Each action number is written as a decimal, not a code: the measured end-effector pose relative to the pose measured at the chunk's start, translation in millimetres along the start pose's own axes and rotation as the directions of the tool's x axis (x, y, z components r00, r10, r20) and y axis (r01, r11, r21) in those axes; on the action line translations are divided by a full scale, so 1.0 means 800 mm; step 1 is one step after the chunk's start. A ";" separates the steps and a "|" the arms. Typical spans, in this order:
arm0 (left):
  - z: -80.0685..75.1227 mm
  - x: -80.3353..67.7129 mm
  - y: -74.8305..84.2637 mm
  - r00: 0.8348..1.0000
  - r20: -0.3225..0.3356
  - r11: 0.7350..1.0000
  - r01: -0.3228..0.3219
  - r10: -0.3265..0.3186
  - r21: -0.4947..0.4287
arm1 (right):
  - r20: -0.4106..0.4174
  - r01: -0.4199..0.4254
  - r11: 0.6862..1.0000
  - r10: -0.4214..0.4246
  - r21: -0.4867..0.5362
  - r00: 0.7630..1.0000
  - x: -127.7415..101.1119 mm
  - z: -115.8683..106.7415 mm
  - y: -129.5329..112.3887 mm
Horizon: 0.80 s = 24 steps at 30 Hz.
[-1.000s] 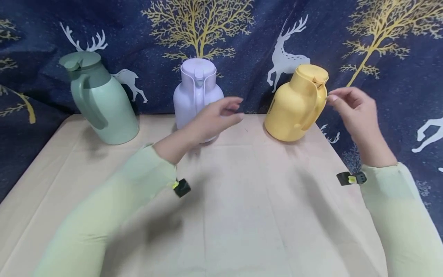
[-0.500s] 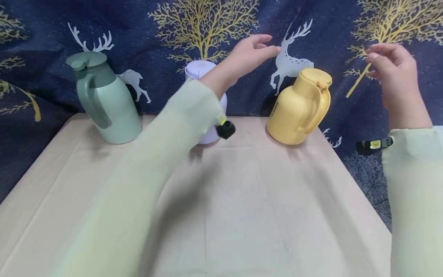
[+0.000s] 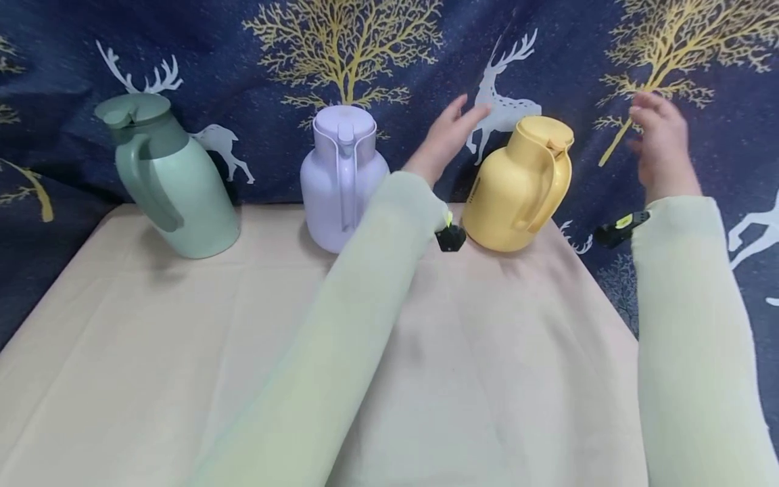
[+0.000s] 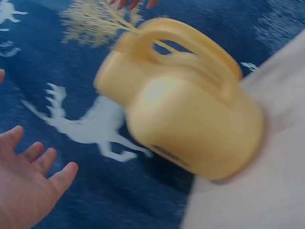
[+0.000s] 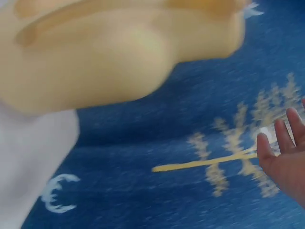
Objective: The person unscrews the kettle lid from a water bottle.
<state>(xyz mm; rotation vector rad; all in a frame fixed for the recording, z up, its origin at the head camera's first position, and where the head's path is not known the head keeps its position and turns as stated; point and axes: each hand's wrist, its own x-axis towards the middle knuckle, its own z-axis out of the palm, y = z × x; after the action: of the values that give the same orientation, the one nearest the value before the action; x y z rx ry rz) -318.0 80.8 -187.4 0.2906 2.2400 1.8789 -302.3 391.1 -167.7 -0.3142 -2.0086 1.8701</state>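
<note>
A yellow thermos jug [image 3: 508, 189] stands at the table's back right, its handle turned to the right. My left hand [image 3: 447, 138] is up to its left, fingers spread and holding nothing. On the other side my right hand [image 3: 663, 138] hangs in the air, also holding nothing. In the left wrist view the yellow jug [image 4: 190, 114] fills the middle, with my left hand [image 4: 28, 179] at the lower left. The right wrist view shows the jug [image 5: 95, 57] blurred at upper left and my right hand [image 5: 288, 152] with fingers apart.
A lavender thermos jug [image 3: 345, 179] stands at the back middle, partly behind my left sleeve. A green thermos jug [image 3: 176, 182] stands at back left. The beige-covered table [image 3: 152, 338] ends at a dark blue cloth [image 3: 426, 40] printed with deer and trees.
My left hand has risen from in front of the lavender jug and moved right, toward the yellow jug. My right hand has lifted away from the yellow jug's handle. The jugs stay in place.
</note>
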 end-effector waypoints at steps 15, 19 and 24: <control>0.079 0.008 -0.084 0.992 0.121 0.999 0.024 -0.028 0.034 | 0.209 -0.201 0.980 0.198 -0.009 0.958 0.023 0.053 0.127; 0.099 0.012 -0.085 0.993 0.110 0.991 0.024 -0.038 0.129 | 0.235 -0.207 0.977 0.191 0.049 0.953 0.023 0.056 0.138; 0.114 0.011 -0.083 0.992 0.121 0.981 0.024 -0.048 0.190 | 0.268 -0.225 0.973 0.202 0.057 0.942 0.017 0.051 0.143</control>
<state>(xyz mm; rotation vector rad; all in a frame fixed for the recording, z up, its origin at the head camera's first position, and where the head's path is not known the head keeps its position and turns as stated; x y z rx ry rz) -302.6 158.4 -268.7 0.3830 2.3237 1.5859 -342.1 370.4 -281.0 -0.2846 -2.1240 2.2299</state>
